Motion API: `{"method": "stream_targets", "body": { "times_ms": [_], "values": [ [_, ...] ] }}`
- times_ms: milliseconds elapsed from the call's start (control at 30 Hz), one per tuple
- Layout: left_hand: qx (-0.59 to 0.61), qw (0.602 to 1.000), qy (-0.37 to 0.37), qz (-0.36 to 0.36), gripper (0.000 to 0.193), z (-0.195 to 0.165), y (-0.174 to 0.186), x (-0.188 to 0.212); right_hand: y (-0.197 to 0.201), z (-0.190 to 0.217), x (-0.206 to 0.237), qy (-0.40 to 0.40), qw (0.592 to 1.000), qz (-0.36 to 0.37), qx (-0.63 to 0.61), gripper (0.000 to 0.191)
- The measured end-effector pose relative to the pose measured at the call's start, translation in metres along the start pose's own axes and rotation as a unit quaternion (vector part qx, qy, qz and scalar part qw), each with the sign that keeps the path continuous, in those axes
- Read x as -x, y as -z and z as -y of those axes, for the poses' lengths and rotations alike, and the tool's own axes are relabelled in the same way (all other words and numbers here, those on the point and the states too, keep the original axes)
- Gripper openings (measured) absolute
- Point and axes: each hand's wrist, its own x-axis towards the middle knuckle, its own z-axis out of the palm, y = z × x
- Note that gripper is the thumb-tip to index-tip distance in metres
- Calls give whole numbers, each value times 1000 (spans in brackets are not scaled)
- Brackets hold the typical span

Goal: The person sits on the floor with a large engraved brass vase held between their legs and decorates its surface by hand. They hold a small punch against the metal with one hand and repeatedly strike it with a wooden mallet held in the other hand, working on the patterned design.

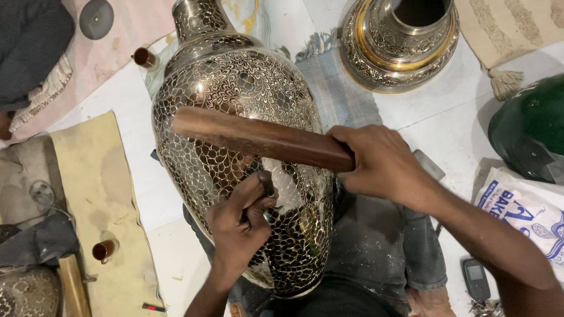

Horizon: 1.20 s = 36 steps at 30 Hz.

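Observation:
A large engraved metal vase with a fine scale-like pattern lies across my lap, its neck pointing away from me. My left hand is closed around a small dark chisel whose tip rests on the vase's lower body. In my right hand I grip one end of a long brown wooden mallet, held crosswise just above the vase and the chisel's head.
Another engraved metal vessel stands at the top right beside a fringed cloth. A green helmet and a printed white bag lie right, a small phone below. Two copper tubes lie on the left.

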Motion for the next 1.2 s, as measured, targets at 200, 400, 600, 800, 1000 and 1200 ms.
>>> {"method": "stream_targets", "body": {
  "times_ms": [200, 400, 600, 800, 1000, 1200],
  "values": [
    [29, 999, 28, 7, 61, 2, 1, -1, 18, 14, -10, 81, 966, -6, -246, 26],
    [24, 999, 34, 3, 53, 6, 1, 0, 26, 25, -19, 75, 989, 82, 99, 34],
    [18, 999, 49, 7, 61, 5, 1, 0, 28, 32, -17, 47, 991, 111, 55, 27],
    [14, 998, 53, 16, 59, 10, 3, -3, 29, 36, -16, 84, 989, 3, -118, 29],
    [3, 1000, 20, 1, 53, 12, 0, -1, 30, 34, -13, 50, 990, 95, 96, 32],
    [19, 1000, 22, 5, 56, 12, -1, -1, 36, 32, -13, 71, 995, 72, 0, 34]
  ]
}}
